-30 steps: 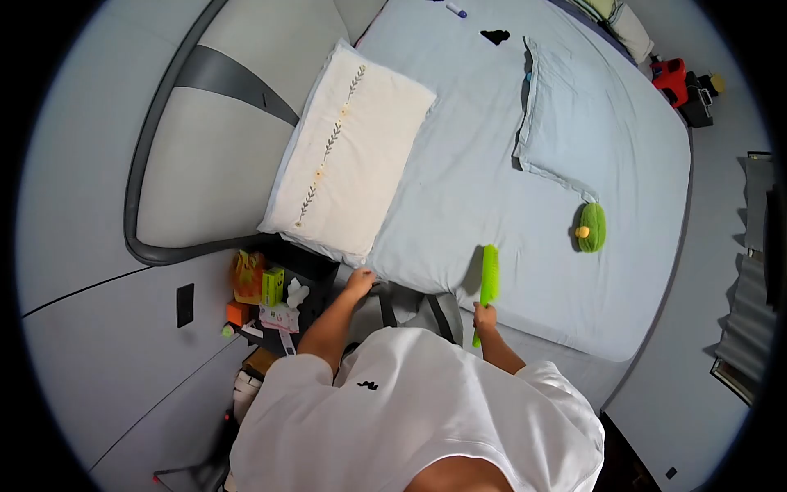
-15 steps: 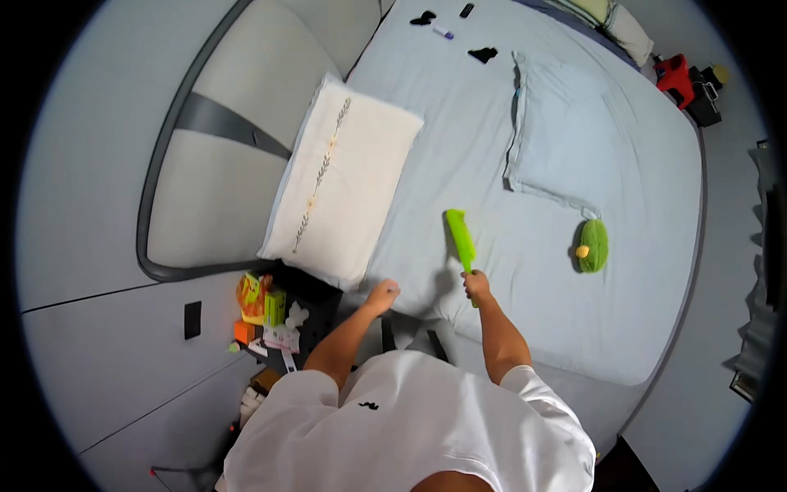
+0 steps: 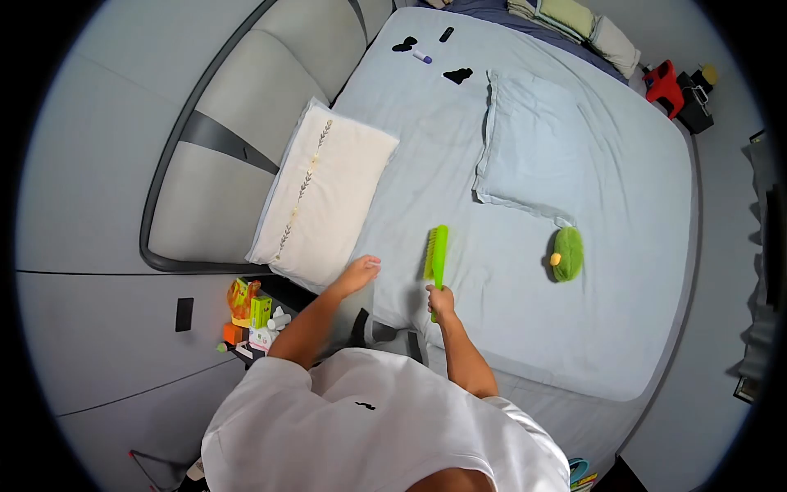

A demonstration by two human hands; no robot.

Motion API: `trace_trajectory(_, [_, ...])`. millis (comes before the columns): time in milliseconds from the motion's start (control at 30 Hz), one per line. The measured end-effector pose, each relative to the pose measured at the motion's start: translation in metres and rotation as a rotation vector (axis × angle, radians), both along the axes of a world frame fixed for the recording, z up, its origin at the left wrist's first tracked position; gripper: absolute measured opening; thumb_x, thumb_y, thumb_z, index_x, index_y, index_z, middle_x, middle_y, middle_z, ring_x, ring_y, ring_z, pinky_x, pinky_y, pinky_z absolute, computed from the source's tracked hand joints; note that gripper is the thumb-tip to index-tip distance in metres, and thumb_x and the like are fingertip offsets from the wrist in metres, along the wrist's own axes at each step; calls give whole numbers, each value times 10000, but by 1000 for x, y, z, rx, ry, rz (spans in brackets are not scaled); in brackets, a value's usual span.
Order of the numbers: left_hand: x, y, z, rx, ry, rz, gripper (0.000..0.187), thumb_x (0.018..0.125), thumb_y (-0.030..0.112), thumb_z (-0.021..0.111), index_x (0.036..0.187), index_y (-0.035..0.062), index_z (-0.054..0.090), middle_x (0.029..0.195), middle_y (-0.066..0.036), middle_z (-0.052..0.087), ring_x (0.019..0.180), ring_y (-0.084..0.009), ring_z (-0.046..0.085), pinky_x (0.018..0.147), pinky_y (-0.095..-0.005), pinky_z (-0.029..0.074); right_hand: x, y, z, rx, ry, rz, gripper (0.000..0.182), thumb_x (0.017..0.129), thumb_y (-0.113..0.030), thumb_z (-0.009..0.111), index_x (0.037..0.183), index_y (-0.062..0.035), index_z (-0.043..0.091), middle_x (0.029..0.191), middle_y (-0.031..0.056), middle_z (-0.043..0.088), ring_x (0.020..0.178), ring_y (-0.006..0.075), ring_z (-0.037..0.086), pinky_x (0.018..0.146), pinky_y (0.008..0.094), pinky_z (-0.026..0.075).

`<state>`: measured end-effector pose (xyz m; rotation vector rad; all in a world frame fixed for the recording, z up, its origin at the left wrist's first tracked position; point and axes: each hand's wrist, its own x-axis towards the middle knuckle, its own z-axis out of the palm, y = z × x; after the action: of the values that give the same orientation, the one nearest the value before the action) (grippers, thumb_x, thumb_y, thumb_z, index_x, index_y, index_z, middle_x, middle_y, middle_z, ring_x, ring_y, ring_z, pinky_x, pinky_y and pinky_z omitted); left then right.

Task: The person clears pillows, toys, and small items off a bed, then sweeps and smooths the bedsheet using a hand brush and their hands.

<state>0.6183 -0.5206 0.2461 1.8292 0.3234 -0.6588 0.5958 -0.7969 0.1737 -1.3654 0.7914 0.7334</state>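
Here, right hand (image 3: 441,302) fingers clamped on green brush (image 3: 435,253) over blue bedsheet (image 3: 574,328); left hand (image 3: 359,273) fingers apart.

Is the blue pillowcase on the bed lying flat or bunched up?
Flat. The blue pillowcase lies spread on the sheet, its edges straight, beyond the green brush.

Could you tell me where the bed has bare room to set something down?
The sheet is bare right of the green plush toy, and between the white pillow and blue pillow. The nightstand is crowded; small dark items dot the head end.
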Motion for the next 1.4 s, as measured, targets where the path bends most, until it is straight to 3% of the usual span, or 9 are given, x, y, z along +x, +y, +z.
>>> trace_trajectory(233, [114, 13, 22, -3, -142, -154, 357, 929, 189, 624, 1234, 8, 581, 975, -35, 658, 930, -110, 603, 853, -259, 474, 12, -24, 42, -238, -110, 64, 242, 872, -186, 658, 1013, 0, 595, 616, 36, 523, 448, 133, 473, 410, 316, 403])
trace_trajectory(533, [380, -1, -109, 453, -273, -409, 715, 807, 352, 757, 1392, 89, 440, 1354, -210, 526, 1250, -360, 517, 1041, -443, 428, 132, -4, 30, -714, -206, 29, 293, 903, -194, 662, 1109, 8, 616, 762, 150, 663, 641, 277, 645, 595, 401, 504])
trace_trajectory(700, [579, 28, -186, 645, -283, 84, 902, 712, 405, 839, 1426, 57, 412, 1385, -224, 512, 1303, -391, 466, 1093, -445, 390, 308, 33, 15, -824, -273, 73, 362, 895, -158, 647, 1209, -3, 556, 981, 235, 677, 925, 427, 644, 818, 478, 499])
trace_trajectory(833, [690, 53, -208, 658, -105, 330, 1159, 646, 462, 884, 1516, 76, 222, 1553, -209, 265, 1443, -382, 233, 1137, -482, 335, 426, 24, -120, -959, -590, 241, 695, 822, -166, 724, 1411, 2, 396, 1377, 270, 482, 1292, 458, 427, 1073, 475, 366])
trace_trajectory(900, [739, 66, -217, 626, 47, 497, 1320, 622, 492, 898, 1564, 95, 62, 1629, -200, 66, 1504, -379, 53, 1167, -525, 278, 477, 31, -181, -916, -406, 212, 997, 775, -303, 792, 1529, -18, 206, 1519, 285, 319, 1405, 471, 296, 1161, 517, 253])
trace_trajectory(967, [761, 74, -247, 645, 184, 462, 1471, 558, 597, 885, 1550, 99, -81, 1607, -235, -83, 1480, -424, -89, 1158, -605, 155, 545, 58, -177, -690, 350, 161, 1508, 601, -599, 863, 1535, -42, -182, 1591, 290, -189, 1473, 493, -134, 1192, 589, 46])
trace_trajectory(1033, [782, 72, -270, 660, 334, 422, 1626, 494, 702, 872, 1535, 104, -223, 1585, -270, -233, 1456, -468, -230, 1149, -686, 32, 567, 79, -198, -776, 528, 134, 1570, 578, -681, 824, 1496, -75, -296, 1562, 272, -297, 1468, 467, -205, 1122, 701, 0])
trace_trajectory(1233, [813, 68, -262, 682, 548, 369, 1738, 421, 783, 845, 1468, 65, -341, 1549, -324, -268, 1436, -518, -226, 1153, -675, 25, 574, 73, -188, -686, 540, 225, 1606, 554, -756, 795, 1482, -57, -313, 1540, 311, -304, 1448, 512, -204, 1147, 654, 66])
trace_trajectory(1400, [822, 71, -277, 593, 656, 273, 1663, 563, 695, 851, 1389, 31, -431, 1505, -353, -327, 1424, -524, -248, 1170, -635, 93, 578, 64, -171, -613, 586, 322, 1586, 574, -807, 746, 1492, -17, -278, 1541, 367, -239, 1450, 550, -128, 1169, 592, 104])
